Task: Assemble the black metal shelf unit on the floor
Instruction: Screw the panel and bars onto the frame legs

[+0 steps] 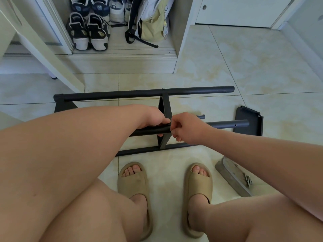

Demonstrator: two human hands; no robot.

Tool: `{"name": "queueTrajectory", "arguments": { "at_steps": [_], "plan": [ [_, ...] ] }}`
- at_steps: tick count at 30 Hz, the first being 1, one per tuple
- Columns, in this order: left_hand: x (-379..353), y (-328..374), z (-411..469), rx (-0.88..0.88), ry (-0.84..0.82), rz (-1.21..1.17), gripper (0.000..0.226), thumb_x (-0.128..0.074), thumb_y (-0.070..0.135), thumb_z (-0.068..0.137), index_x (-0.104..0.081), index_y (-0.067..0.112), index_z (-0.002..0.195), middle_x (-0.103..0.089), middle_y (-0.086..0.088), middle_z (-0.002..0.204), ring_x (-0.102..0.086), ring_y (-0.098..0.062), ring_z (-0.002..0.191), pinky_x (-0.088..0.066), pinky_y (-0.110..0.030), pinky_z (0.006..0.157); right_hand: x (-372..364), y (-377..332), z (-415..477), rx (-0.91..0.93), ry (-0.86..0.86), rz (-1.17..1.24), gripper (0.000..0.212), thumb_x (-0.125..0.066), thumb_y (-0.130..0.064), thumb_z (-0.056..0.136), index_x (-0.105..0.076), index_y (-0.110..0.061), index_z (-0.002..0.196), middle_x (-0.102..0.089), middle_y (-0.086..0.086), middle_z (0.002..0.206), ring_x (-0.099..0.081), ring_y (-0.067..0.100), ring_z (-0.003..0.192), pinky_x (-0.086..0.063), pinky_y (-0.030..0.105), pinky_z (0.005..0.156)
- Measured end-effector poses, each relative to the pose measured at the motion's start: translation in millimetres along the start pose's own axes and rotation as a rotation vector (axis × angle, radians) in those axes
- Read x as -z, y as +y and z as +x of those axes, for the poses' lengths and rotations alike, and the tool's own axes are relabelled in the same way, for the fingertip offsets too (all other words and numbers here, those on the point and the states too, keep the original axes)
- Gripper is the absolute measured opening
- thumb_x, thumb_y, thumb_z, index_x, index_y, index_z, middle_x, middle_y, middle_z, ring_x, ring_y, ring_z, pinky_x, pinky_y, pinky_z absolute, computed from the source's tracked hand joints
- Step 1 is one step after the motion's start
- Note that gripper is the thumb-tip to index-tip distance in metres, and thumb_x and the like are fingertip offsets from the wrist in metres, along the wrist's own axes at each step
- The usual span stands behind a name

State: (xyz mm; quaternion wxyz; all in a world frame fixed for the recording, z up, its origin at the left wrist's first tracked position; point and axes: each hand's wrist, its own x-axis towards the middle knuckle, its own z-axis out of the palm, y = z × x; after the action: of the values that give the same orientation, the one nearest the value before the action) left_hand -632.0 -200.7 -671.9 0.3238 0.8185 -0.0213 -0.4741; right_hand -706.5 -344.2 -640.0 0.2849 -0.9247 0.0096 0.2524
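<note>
The black metal shelf frame point(143, 93) lies on its side on the tiled floor, with long round tubes joined by a flat black shelf panel point(164, 109) standing on edge. My left hand point(153, 117) grips the middle tube point(227, 124) just left of that panel. My right hand point(185, 127) is closed with fingertips pinched at the joint between tube and panel; what they pinch is hidden. A loose black shelf panel point(249, 122) lies flat at the tube's right end.
A grey panel point(232, 177) with several screws point(248, 179) on it lies on the floor at my right. My feet in tan slides point(134, 186) stand just in front of the frame. An open closet holds shoes point(87, 32) and a bag point(150, 23).
</note>
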Motion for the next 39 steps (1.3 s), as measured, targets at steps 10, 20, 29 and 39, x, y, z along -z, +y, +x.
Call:
{"name": "queueTrajectory", "arguments": {
  "at_steps": [10,20,29,39],
  "plan": [
    [0.3,0.3,0.2,0.010,-0.006,-0.009,0.039,-0.054,0.042,0.101,-0.071,0.008,0.108,-0.077,-0.006,0.086,-0.070,-0.022,0.101,-0.048,-0.038,0.096,-1.1,-1.3,-2.7,0.021,0.018,-0.056,0.027,-0.050,-0.002,0.096,-0.057,-0.022,0.078,-0.069,0.009,0.092,-0.070,0.026,0.082,-0.055,0.032,0.067],
    [0.7,-0.6,0.1,0.009,-0.013,0.001,0.032,-0.057,0.036,0.097,-0.073,0.008,0.102,-0.077,-0.005,0.083,-0.069,-0.025,0.103,-0.048,-0.040,0.098,-14.0,-7.7,-9.5,0.077,0.073,-0.253,0.020,-0.049,0.002,0.089,-0.046,-0.018,0.087,-0.054,0.008,0.086,-0.051,0.028,0.076,-0.037,0.033,0.062],
    [0.4,1.4,-1.0,0.034,-0.007,-0.040,0.039,-0.051,0.041,0.102,-0.070,0.008,0.112,-0.077,-0.008,0.094,-0.069,-0.021,0.102,-0.046,-0.034,0.082,-15.7,-6.9,-11.3,-0.102,0.134,0.088,0.018,-0.049,-0.004,0.097,-0.059,-0.016,0.088,-0.067,0.015,0.102,-0.068,0.033,0.091,-0.061,0.045,0.076],
    [1.4,0.1,0.9,0.032,-0.024,-0.040,0.037,-0.058,0.041,0.098,-0.073,0.009,0.107,-0.077,-0.007,0.094,-0.070,-0.021,0.104,-0.050,-0.034,0.091,-17.9,-3.8,-10.7,0.061,0.120,-0.144,0.025,-0.047,0.000,0.093,-0.049,-0.022,0.082,-0.062,0.006,0.087,-0.062,0.028,0.082,-0.053,0.040,0.069]
  ]
}}
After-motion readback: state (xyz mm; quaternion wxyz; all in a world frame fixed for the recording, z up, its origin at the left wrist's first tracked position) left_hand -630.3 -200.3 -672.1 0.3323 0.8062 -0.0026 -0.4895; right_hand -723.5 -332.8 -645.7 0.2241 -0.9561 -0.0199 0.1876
